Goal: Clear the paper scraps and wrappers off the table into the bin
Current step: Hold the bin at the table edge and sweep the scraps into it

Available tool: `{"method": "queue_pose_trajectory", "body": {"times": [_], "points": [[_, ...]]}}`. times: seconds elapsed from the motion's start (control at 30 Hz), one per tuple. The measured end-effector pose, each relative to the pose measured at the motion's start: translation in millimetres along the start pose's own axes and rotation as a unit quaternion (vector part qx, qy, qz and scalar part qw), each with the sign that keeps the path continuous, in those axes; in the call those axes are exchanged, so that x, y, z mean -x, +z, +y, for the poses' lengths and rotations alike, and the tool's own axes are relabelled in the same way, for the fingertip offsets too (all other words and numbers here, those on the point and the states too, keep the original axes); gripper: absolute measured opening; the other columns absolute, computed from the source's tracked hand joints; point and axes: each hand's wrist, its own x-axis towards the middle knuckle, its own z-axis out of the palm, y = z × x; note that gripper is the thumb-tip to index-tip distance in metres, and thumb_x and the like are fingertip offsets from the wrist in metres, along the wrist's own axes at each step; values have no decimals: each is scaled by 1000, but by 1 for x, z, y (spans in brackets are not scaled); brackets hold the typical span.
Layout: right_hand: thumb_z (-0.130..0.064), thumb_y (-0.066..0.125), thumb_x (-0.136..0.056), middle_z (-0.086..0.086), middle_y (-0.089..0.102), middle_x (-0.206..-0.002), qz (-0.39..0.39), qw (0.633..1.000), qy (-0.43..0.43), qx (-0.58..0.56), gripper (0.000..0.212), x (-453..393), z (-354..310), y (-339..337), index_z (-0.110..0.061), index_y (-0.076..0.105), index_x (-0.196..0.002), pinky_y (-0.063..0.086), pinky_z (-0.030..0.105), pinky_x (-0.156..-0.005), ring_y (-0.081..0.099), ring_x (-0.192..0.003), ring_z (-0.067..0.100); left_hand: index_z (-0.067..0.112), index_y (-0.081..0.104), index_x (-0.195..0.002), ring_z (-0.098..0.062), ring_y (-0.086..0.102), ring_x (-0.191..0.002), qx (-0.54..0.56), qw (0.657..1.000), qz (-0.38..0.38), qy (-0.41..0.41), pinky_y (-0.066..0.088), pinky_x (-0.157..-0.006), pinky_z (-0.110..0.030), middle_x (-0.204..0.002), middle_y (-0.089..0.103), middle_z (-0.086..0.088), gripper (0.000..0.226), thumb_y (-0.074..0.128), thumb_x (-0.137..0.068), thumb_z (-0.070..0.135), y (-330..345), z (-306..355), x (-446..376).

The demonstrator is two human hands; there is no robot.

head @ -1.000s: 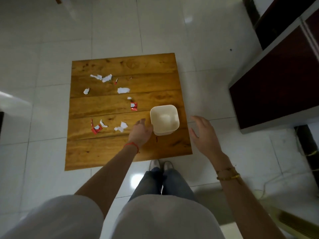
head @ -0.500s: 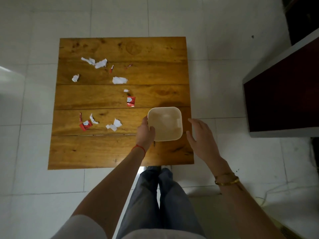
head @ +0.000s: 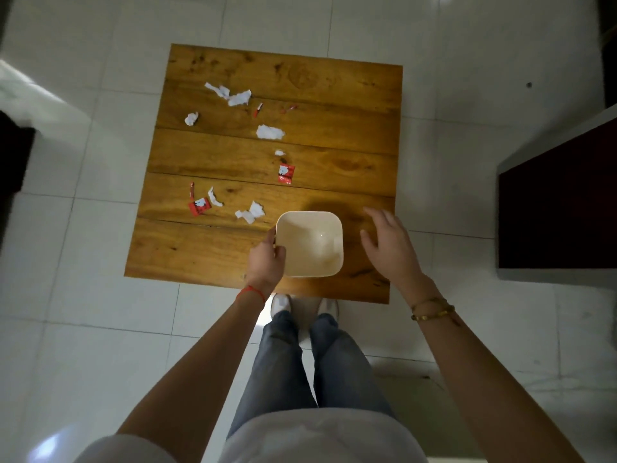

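A cream square bin [head: 310,243] stands on the near right part of the wooden table [head: 334,95], with nothing visible inside it. My left hand [head: 267,262] grips the bin's left rim. To the right of the bin my right hand [head: 389,243] hovers with fingers spread, apart from it. Several white paper scraps lie on the table, among them a torn pair [head: 230,95], a ball [head: 191,118], a flat piece [head: 269,132] and one near the bin [head: 251,212]. Red wrappers lie at the middle [head: 286,173] and at the left [head: 199,206].
The low table stands on a white tiled floor [head: 83,312]. A dark cabinet with a pale edge [head: 561,208] is to the right. A dark object [head: 13,155] sits at the left edge. My legs and shoes [head: 303,307] are just before the table's near edge.
My left hand has closed on the bin's left rim, where it was only beside it before. The view has shifted so the table sits more central. My right hand stays open to the bin's right.
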Motion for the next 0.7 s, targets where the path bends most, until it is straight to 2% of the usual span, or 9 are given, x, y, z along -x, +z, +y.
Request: {"method": "queue_pose_trajectory", "body": {"times": [0.3, 0.5, 0.7], "points": [[-24, 48, -97, 11, 42, -145, -28, 998, -32, 38, 47, 13, -77, 51, -12, 39, -141, 35, 42, -109, 36, -134, 28, 13, 48, -133, -30, 64, -100, 26, 999, -4, -20, 50, -80, -30, -117, 66, -13, 44, 45, -90, 8, -65, -86, 51], [-25, 48, -97, 10, 39, -147, -43, 998, -24, 38, 49, 26, -139, 110, -12, 37, -143, 34, 44, -111, 32, -138, 26, 17, 49, -133, -31, 65, -101, 7, 999, -28, -21, 54, -89, -44, -116, 67, -14, 47, 45, -88, 9, -113, -157, 67], [-23, 49, -97, 6, 35, -150, -50, 998, -11, 37, 50, 33, -184, 168, -16, 34, -144, 31, 42, -113, 28, -140, 22, 15, 45, -137, -28, 63, -109, 21, 998, -58, -22, 50, -94, -41, -124, 63, -10, 45, 44, -92, 10, -144, -209, 78]]}}
